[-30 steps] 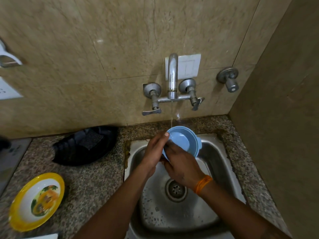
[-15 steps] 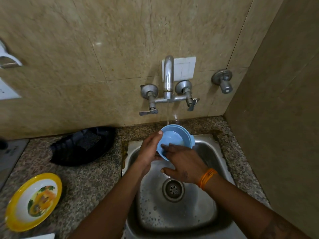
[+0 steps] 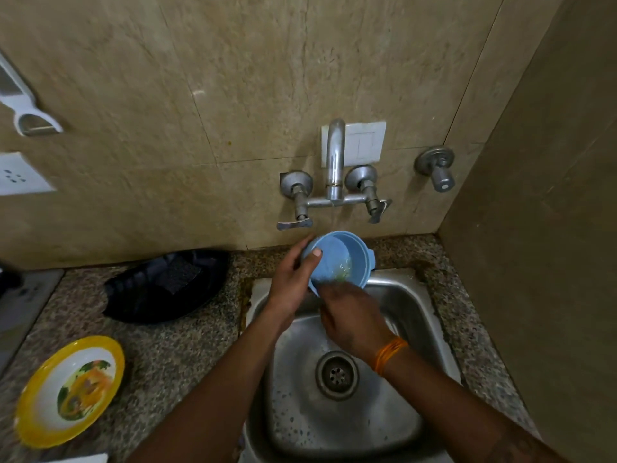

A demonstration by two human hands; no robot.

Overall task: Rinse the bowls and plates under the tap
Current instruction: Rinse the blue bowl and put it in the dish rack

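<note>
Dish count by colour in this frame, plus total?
Blue bowl: 1, held under the tap by left hand and right hand
Yellow-rimmed plate: 1, on the counter
Black tray: 1
Total: 3

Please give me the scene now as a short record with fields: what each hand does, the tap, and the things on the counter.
left hand: grips rim of blue bowl, thumb inside
right hand: at the bowl's lower edge; grip unclear
tap: thin stream falls into the bowl
sink: steel, under the bowl
counter: yellow-rimmed plate, black tray
</note>
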